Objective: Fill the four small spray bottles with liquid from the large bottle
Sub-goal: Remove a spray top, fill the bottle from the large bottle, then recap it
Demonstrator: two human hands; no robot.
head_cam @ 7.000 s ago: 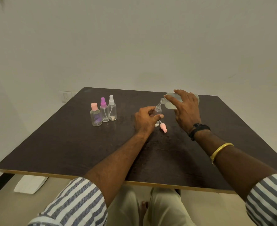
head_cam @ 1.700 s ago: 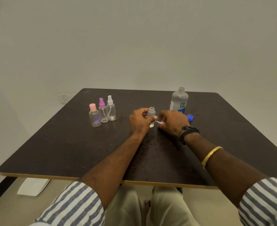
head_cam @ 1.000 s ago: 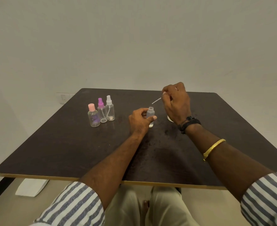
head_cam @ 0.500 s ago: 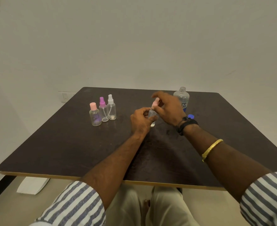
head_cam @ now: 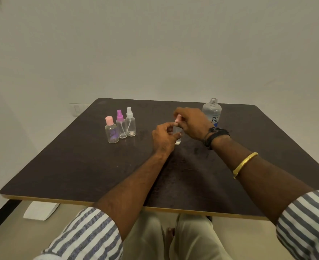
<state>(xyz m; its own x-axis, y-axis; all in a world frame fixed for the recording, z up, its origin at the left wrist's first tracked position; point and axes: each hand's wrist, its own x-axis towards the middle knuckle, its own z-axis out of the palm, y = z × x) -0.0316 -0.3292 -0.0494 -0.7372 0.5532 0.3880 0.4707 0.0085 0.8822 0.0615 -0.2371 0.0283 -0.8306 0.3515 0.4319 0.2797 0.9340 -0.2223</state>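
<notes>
A small clear spray bottle [head_cam: 178, 136] stands on the dark table [head_cam: 80, 166] at its middle. My left hand [head_cam: 164, 136] grips its body. My right hand [head_cam: 191, 121] pinches the pink spray cap [head_cam: 177, 120] that sits on the bottle's neck. The large clear bottle [head_cam: 212, 112] stands uncapped behind my right hand. At the left stand three more small bottles: a pink-capped one [head_cam: 111, 132], a purple-topped one [head_cam: 121, 125] and a white-topped one [head_cam: 130, 122].
The table's front edge [head_cam: 98, 202] runs across the lower view. A white wall stands close behind the table. A white object [head_cam: 40, 211] lies on the floor at the left. A wall socket [head_cam: 77, 109] sits behind the table's left corner.
My right hand set the large bottle down behind, picked up the pink spray cap with its tube, lifted it, and lowered it into the small bottle's neck. My left hand kept hold of the bottle.
</notes>
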